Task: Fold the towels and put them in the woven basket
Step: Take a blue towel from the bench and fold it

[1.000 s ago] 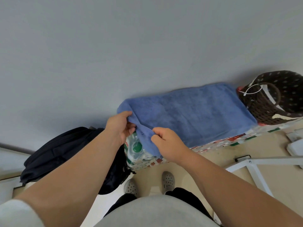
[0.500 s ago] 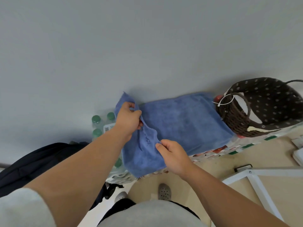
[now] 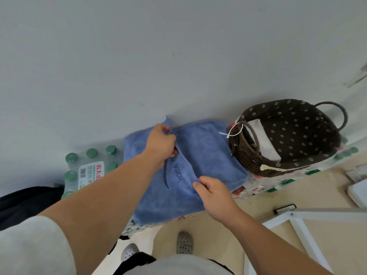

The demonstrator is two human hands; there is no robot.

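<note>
A blue towel (image 3: 206, 149) lies on top of shrink-wrapped bottle packs against the wall. Its left part is lifted and folded over toward the right, with the word YOGA showing. My left hand (image 3: 160, 142) pinches the far corner of that flap near the wall. My right hand (image 3: 213, 192) pinches the near corner of the same flap. A dark brown woven basket (image 3: 246, 157) with a dotted lining and two handles stands right of the towel, touching its edge. A white folded cloth (image 3: 262, 135) lies inside it.
A pack of green-capped water bottles (image 3: 87, 165) shows left of the towel. A dark bag (image 3: 23, 203) lies on the floor at far left. A white metal frame (image 3: 309, 227) stands at lower right. The grey wall is close behind everything.
Both hands have carried the towel's left edge up and over to the right, uncovering the bottle pack on the left. The view has shifted, bringing the basket fully in.
</note>
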